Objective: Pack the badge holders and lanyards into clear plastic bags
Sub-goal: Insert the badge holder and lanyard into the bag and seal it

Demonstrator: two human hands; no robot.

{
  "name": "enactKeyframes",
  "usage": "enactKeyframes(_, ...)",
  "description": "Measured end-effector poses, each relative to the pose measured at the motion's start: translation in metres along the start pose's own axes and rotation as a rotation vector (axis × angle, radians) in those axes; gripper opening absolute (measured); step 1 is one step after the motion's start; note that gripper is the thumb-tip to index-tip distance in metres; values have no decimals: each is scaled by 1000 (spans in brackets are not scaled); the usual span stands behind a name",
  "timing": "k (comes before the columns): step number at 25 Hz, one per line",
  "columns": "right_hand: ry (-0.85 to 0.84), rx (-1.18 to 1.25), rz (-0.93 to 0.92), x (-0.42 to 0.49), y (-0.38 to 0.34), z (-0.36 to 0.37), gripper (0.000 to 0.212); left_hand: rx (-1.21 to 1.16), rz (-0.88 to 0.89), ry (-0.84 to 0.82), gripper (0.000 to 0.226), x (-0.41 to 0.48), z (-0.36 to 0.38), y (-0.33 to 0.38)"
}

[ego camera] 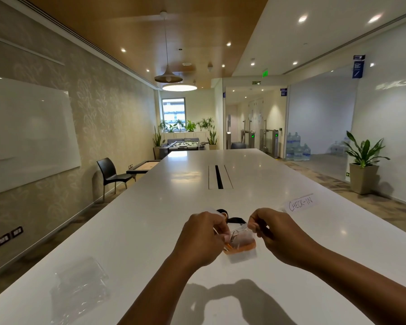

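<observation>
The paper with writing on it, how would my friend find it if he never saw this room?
Start at the long white table. Look just past the person's right hand, toward the right edge. There lies a small white paper sign, the only thing on the table with handwriting: it says CHECK-IN.

**Camera setup: single head view**

One wide-angle camera on my head, facing forward and slightly down along the white table (150,231). My fingers (220,221) sit close, low centre; the room stretches far beyond them. No second view.
</observation>
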State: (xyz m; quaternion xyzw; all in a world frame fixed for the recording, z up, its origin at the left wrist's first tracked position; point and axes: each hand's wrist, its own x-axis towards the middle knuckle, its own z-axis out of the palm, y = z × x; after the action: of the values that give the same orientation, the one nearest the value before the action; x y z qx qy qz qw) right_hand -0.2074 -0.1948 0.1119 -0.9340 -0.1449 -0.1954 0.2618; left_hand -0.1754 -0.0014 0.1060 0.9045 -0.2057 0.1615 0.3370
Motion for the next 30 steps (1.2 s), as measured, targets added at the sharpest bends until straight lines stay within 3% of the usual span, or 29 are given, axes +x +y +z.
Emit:
enactKeyframes(2, -55, 8, -37, -1, -1, -2, 5, 20, -28, 22, 12, -1, -2, 0)
enactKeyframes(7, -79, -135, -115, -1, -4, -1, 8, 137, 27, 96, 10, -9, 4, 8)
enactKeyframes(15, -166, -175, -37, 1, -7, 8, 14, 174, 174, 39, 16, -9, 6, 11)
enactKeyframes(18, -219, -6, 104, 0, -4, 2, 13, 164, 226, -37, 26, -8, 9, 12)
enactKeyframes(21, -258, 239, 312, -2, 1, -4, 27, 171, 245, -30, 19, -9, 16, 15)
enactKeyframes(25, -320, 304, 339, -7, 9, -2, 35, 317, 261, -17, 12, -9, 28, 27)
enactKeyframes(27, -342, 328, 312, -10, 18, -4, 31, 195, 145, -4, 9, -7, 33, 30)
enactKeyframes(30, -358, 356, 245, -11, 40, -17, 20, -217, -95, -26, 10, -6, 37, 29)
